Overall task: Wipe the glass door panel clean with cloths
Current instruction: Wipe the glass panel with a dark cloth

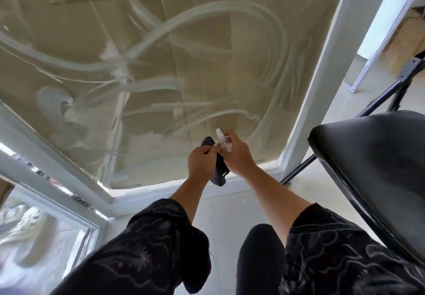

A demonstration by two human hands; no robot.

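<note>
The glass door panel fills the upper view, covered with pale smeared streaks over a tan backing. My left hand grips a dark cloth that hangs down between both hands, close to the panel's lower edge. My right hand holds a small clear spray bottle, its nozzle pointing up and left toward the glass. The fingertips of my left hand touch the bottle near its neck.
A white door frame borders the panel on the right and along the bottom. A black folding chair stands close on the right. A second glass pane lies at lower left. Pale floor lies beneath my knees.
</note>
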